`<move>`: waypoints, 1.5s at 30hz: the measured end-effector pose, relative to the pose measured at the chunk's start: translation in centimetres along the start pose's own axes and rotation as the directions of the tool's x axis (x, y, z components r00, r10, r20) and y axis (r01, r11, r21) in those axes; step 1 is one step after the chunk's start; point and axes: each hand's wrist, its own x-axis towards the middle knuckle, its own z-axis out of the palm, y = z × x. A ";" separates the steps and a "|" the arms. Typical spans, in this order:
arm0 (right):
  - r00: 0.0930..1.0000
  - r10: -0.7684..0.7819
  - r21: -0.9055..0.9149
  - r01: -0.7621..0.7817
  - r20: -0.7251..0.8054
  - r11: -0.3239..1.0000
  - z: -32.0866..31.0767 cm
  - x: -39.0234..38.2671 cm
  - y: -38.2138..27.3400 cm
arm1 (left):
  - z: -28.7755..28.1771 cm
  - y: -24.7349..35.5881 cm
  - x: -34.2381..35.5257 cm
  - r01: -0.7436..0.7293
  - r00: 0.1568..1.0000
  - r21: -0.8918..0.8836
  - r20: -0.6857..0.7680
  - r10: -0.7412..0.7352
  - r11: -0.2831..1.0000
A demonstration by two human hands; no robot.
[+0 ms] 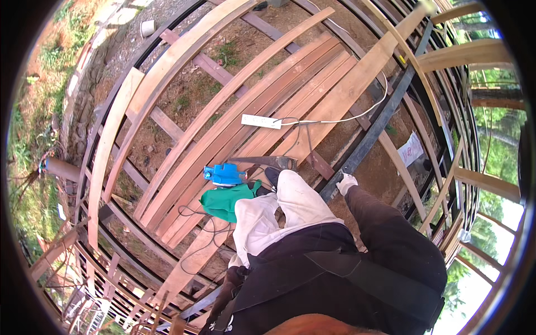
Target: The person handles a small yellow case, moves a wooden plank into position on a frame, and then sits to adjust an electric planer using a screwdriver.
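Beam (373, 133) is meeting the right hand (348, 183), left hand (236, 261) showing beside the trousers (304, 196), both grips impossible to tell.

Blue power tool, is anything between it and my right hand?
Yes, in the head view: your right knee and a dark shoe lie between the right hand, at the dark beam, and the blue power tool.

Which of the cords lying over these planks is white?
The white cord curving rightward from the white power strip; its colour sets it apart, since the others on the planks look dark.
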 end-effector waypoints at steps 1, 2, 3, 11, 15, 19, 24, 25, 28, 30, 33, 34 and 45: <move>1.000 -0.006 -0.029 0.005 -0.024 1.000 2.6 -1.7 0.8 | -3.2 0.5 0.5 -0.022 1.000 0.016 -0.014 0.022 1.000; 0.999 0.045 -0.014 -0.044 0.015 0.999 0.3 -3.7 3.6 | -3.3 2.5 -1.6 0.004 0.996 -0.016 0.085 -0.003 1.000; 0.994 0.094 0.000 -0.094 0.054 0.996 -2.0 -5.4 6.3 | -3.5 5.2 -3.3 -0.001 0.995 0.046 0.101 -0.004 0.999; 0.957 0.271 0.576 -0.279 0.102 0.768 1.4 -17.9 10.3 | -12.9 32.5 -11.3 -0.138 0.988 0.108 -0.049 0.144 0.985; 0.947 0.320 0.533 -0.293 0.045 0.793 -1.0 -18.5 6.2 | -9.3 42.7 -14.0 -0.340 0.937 0.031 -0.073 0.342 0.940; 0.932 0.359 0.635 -0.253 -0.042 0.730 -2.8 -16.2 5.1 | -5.5 47.8 -13.7 -0.438 0.896 0.139 0.143 0.420 0.888; 0.839 0.531 0.814 -0.224 -0.118 0.536 -8.5 -11.6 5.8 | 1.7 55.1 -15.4 -0.353 0.924 0.096 0.191 0.331 0.931; 0.834 0.538 0.823 -0.218 -0.122 0.525 -10.4 -9.6 5.8 | 2.4 56.9 -14.8 -0.386 0.897 0.053 0.256 0.361 0.921; 0.753 0.648 0.947 -0.112 -0.117 0.300 -15.1 -2.3 6.1 | 9.5 64.5 -18.1 -0.468 0.863 0.076 0.255 0.437 0.880; 0.768 0.609 0.938 -0.032 -0.198 0.346 -18.4 4.4 4.1 | 14.3 70.9 -19.4 -0.576 0.794 0.117 0.315 0.520 0.809; 0.853 0.500 0.989 0.126 -0.151 0.083 -33.2 11.5 -0.7 | 21.1 80.5 -21.4 -0.584 0.784 0.205 0.395 0.479 0.785; 0.885 0.456 0.989 0.134 -0.090 -0.063 -35.8 13.2 -1.8 | 23.4 83.6 -22.5 -0.626 0.732 0.194 0.482 0.482 0.756; 0.959 0.044 0.925 0.282 -0.281 -0.253 -64.0 12.1 -7.1 | 47.8 102.3 -39.7 -0.538 0.516 0.296 0.856 0.031 0.789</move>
